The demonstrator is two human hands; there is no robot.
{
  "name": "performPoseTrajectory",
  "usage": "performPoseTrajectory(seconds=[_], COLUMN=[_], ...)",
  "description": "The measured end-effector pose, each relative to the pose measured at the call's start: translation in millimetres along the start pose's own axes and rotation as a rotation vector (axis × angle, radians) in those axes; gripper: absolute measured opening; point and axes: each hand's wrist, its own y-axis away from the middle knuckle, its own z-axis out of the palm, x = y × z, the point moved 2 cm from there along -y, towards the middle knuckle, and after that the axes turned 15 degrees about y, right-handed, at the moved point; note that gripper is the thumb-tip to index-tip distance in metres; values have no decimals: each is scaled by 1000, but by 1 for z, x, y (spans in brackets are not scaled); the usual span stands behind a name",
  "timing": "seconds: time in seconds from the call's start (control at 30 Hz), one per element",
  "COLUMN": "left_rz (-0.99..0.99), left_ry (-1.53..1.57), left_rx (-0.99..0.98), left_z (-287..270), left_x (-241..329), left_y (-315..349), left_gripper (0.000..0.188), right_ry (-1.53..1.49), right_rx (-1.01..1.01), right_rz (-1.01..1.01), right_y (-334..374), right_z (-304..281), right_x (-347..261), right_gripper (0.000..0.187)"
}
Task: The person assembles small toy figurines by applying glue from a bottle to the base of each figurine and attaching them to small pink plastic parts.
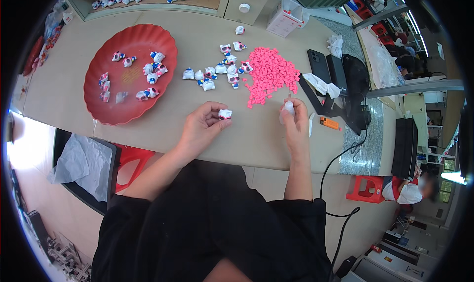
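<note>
the left hand (203,126) was curled near the counter's (256,139) near edge, its thumb and fingertips closed on a small white figurine (225,114) with pink and blue marks, held just above the surface. the right hand (295,119) was closed around a small translucent bottle (288,108), its fine tip pointing up and away from the figurine; the two hands were near but apart. judgement: for a clean application, the figurine should be pinched by its sides so the working face stays exposed, and the tip brought in slowly with light pressure. beyond the hands, a heap of small pink pieces (269,74) lay near the counter's middle, touching a loose cluster of like figurines (217,73). further left, a red scalloped tray (106,111) held more figurines, near the counter's left edge.
</note>
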Motion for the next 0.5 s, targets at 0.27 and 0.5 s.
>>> performPoseTrajectory(seconds=[0.27,0.5], left_rz=[-15,-42], left_ry=[9,12], left_rx=[20,-26], left_z=[1,1], left_x=[2,4], left_y=[0,1], left_gripper=[25,25], right_ry=[854,958], right_rx=[-135,-184], right_rz=[-437,-434], right_y=[-27,-27], right_z=[10,19], right_x=[2,-9], right_gripper=[9,13])
